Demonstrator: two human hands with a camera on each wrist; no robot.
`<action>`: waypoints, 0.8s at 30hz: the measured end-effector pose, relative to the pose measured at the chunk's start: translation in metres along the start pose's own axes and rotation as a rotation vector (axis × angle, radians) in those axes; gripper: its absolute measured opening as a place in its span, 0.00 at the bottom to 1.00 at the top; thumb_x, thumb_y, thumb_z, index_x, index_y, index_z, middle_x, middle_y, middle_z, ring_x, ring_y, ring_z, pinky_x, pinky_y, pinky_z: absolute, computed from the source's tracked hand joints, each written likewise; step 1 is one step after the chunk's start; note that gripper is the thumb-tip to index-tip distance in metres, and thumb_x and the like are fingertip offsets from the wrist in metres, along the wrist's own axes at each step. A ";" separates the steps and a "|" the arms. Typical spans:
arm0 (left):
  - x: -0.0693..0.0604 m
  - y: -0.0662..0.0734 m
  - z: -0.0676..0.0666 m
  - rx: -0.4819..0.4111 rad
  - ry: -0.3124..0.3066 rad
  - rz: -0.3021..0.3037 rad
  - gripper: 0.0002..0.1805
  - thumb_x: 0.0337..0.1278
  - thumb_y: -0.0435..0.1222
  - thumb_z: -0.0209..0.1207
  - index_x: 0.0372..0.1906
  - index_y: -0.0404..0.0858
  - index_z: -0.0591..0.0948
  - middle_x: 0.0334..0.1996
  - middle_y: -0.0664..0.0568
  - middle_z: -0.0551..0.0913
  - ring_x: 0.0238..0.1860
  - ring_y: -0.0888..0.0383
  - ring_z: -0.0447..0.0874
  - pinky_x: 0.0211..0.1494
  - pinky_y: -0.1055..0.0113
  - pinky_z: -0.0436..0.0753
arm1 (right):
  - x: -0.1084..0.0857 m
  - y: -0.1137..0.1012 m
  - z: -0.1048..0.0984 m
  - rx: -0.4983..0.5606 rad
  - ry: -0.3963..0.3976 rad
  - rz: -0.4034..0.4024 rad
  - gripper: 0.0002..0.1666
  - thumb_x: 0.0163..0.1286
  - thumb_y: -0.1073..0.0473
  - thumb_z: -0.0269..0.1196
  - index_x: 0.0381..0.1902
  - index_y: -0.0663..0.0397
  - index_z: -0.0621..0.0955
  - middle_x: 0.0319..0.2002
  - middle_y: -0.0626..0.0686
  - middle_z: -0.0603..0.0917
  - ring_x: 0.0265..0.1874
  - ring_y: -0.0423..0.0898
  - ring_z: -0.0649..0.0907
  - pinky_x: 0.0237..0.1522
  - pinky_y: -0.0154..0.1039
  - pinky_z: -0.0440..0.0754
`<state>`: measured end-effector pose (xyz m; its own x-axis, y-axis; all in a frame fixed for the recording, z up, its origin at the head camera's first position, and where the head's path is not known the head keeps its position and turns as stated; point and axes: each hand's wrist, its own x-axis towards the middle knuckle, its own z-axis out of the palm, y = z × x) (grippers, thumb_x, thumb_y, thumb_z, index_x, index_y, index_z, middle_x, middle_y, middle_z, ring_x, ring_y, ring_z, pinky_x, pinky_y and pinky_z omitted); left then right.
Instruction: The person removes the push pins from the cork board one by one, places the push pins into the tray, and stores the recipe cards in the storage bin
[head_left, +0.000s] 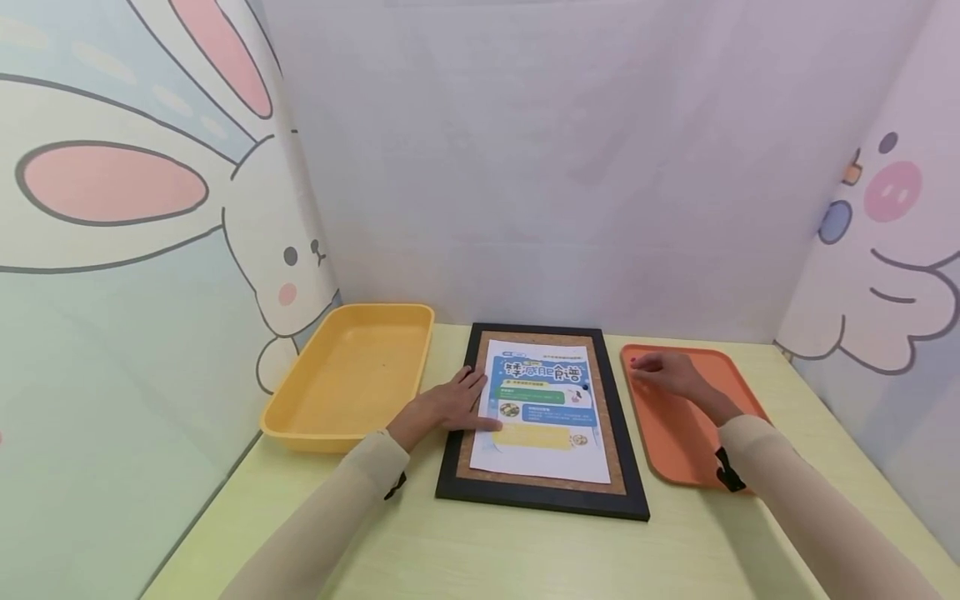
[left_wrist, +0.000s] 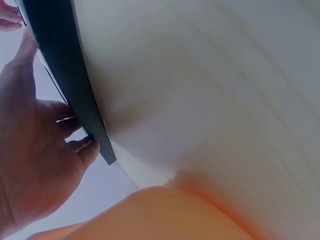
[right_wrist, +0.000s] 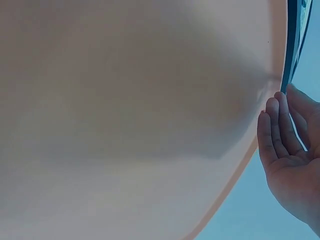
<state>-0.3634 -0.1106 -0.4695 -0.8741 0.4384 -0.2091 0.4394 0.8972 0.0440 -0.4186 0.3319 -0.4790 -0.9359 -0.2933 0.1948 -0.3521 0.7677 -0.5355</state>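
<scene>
A printed sheet [head_left: 543, 454] with Chinese text lies on a black-framed cork board [head_left: 543, 501]. My left hand [head_left: 456, 400] rests with spread fingers on the board's left edge and the sheet, its thumb on the paper. In the left wrist view, that hand [left_wrist: 42, 145] lies along the black frame. A small dark pushpin [head_left: 586, 387] shows on the sheet's right side. At the upper left of an orange tray [head_left: 686, 442], my right hand [head_left: 667, 375] pinches a tiny magenta pushpin [head_left: 633, 360] at its fingertips. The right wrist view shows this hand's [right_wrist: 295, 135] thumb against the index finger; no pin is discernible there.
A deep yellow tray [head_left: 341, 433] stands left of the board, close to my left forearm. The light wooden table [head_left: 525, 558] runs back to a pale curtain [head_left: 525, 167]. Cartoon-printed walls [head_left: 112, 375] flank both sides.
</scene>
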 end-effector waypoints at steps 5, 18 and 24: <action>-0.001 0.000 -0.001 -0.013 0.003 -0.004 0.63 0.58 0.78 0.48 0.85 0.41 0.51 0.85 0.47 0.47 0.84 0.46 0.42 0.78 0.47 0.63 | 0.001 -0.007 0.003 0.011 -0.021 0.024 0.17 0.73 0.61 0.68 0.53 0.70 0.85 0.47 0.65 0.88 0.47 0.62 0.87 0.50 0.57 0.86; -0.001 0.001 -0.003 -0.001 0.002 0.002 0.63 0.58 0.78 0.48 0.85 0.40 0.51 0.85 0.47 0.48 0.84 0.45 0.42 0.79 0.48 0.63 | 0.005 -0.016 0.010 0.012 -0.036 0.011 0.15 0.72 0.59 0.70 0.51 0.65 0.87 0.47 0.62 0.89 0.44 0.56 0.87 0.48 0.54 0.87; 0.000 0.001 -0.002 0.003 -0.006 -0.002 0.63 0.57 0.79 0.47 0.85 0.40 0.50 0.85 0.47 0.48 0.84 0.45 0.43 0.79 0.48 0.63 | 0.006 -0.016 0.013 0.001 -0.027 0.016 0.14 0.71 0.59 0.71 0.50 0.63 0.88 0.46 0.61 0.89 0.43 0.54 0.87 0.49 0.54 0.86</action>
<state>-0.3633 -0.1095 -0.4674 -0.8736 0.4365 -0.2152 0.4385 0.8978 0.0411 -0.4184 0.3110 -0.4802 -0.9409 -0.2964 0.1640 -0.3372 0.7718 -0.5391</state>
